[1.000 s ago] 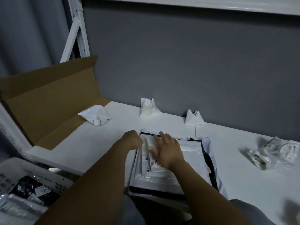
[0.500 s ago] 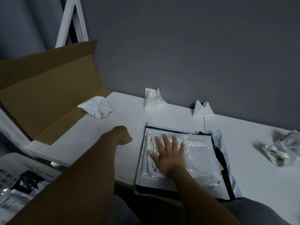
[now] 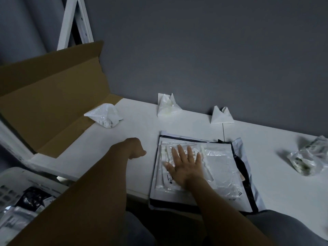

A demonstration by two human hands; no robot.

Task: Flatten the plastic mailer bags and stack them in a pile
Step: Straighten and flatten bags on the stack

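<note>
A pile of flattened mailer bags (image 3: 221,167) is seen at the near edge of the white table (image 3: 124,132), with its front overhanging that edge. The pile is topped by clear, wrinkled bags and underlain by a larger white mailer with black borders. The right hand (image 3: 184,164) is laid flat on the left half of the top bag, palm down, with the fingers straight and spread. The left hand (image 3: 135,148) is held just left of the pile and apart from it, curled into a loose fist in which nothing is seen. Unflattened bags are scattered farther out: a crumpled bag (image 3: 104,115) beside the open cardboard box (image 3: 53,96), two peaked white bags (image 3: 166,105) (image 3: 221,115) against the grey wall (image 3: 195,50), and a crumpled cluster (image 3: 308,157) at the far right. A white basket (image 3: 17,176) holding dark and silvery bags is seen at the lower left, below the table.
</note>
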